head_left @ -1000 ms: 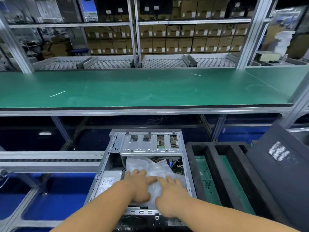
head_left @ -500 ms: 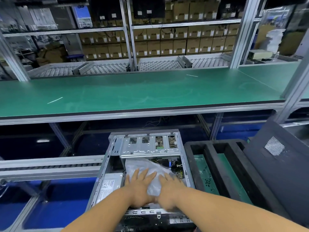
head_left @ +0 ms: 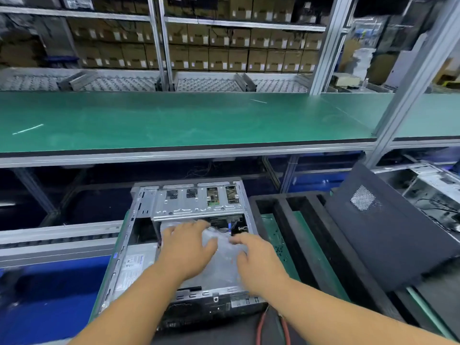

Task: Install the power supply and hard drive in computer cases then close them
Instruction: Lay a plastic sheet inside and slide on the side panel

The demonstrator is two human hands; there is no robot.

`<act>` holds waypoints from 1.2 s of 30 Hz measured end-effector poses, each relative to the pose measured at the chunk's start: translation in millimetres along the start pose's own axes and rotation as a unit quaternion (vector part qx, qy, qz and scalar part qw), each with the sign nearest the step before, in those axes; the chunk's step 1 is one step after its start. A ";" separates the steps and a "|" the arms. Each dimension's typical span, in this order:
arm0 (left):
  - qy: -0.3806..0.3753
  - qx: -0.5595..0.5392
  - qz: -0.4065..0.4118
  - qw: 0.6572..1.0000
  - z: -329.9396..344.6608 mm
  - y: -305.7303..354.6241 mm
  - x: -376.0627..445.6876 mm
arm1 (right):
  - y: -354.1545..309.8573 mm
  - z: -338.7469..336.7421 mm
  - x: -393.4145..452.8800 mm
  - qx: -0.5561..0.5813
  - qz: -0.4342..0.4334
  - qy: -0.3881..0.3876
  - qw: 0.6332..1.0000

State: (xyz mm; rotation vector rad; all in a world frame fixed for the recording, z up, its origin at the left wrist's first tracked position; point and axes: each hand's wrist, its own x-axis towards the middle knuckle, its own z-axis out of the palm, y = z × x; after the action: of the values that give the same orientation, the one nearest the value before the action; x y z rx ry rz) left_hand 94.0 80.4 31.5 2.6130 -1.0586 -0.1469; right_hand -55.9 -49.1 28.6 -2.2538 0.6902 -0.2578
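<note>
An open computer case point(head_left: 189, 245) is seen lying on its side at the lower centre, its bare metal frame facing up. A perforated silver drive cage point(head_left: 196, 202) spans the far end of the case, and a power supply point(head_left: 130, 266) bearing a white label sits inside along the left wall. A translucent plastic bag point(head_left: 221, 257) is spread over the middle of the interior, with a bundle of dark and blue cables point(head_left: 225, 226) visible just beyond it under the cage. The left hand point(head_left: 188, 247) is laid on the bag with fingers spread and nearly straight, the fingertips reaching toward the cage. The right hand point(head_left: 254, 260) is placed on the right part of the bag, its fingers slightly bent and apart; whether the plastic is pinched by it cannot be told, since the picture is blurred there. Just right of the case, a black foam tray point(head_left: 293, 232) with long slots is set over a green surface, and a dark side panel point(head_left: 388, 235) with a mesh vent is leaned tilted at its far right. A second opened case point(head_left: 438, 192) is partly seen at the right edge. A long green workbench point(head_left: 174, 120) runs across above the case, backed by shelves of stacked cardboard boxes point(head_left: 224, 51). A red cable point(head_left: 261, 327) is seen at the bottom edge.
</note>
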 end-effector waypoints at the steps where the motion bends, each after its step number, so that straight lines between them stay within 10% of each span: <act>1: 0.038 -0.053 0.002 0.998 -4.9 16.3 -1.2 | 5.8 -8.3 -3.7 0.023 0.001 0.031 0.999; 5: 0.063 -0.309 0.031 0.948 -6.9 95.6 -8.8 | 37.5 -58.6 -14.1 0.060 0.037 0.130 0.989; 16: -0.222 -0.566 0.005 0.794 90.5 370.5 54.7 | 199.1 -296.5 -34.0 -0.115 0.117 0.292 0.942; 22: -0.271 -0.587 -0.065 0.760 115.6 468.7 90.6 | 243.1 -341.9 -27.4 -0.215 0.185 0.133 0.950; 28: -0.212 -0.504 -0.109 0.830 134.8 511.5 122.1 | 256.7 -349.7 -0.2 -0.195 0.200 0.078 0.957; 36: -0.201 -0.594 -0.208 0.751 142.2 460.9 114.0 | 230.6 -359.5 27.3 -0.201 0.189 -0.002 0.961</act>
State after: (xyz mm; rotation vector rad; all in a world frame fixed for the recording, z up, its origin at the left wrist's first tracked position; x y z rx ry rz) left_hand -158.3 -345.8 51.0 1.5426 -0.2085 -1.1113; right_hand -262.0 -414.5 113.4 -2.4316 1.2406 0.0845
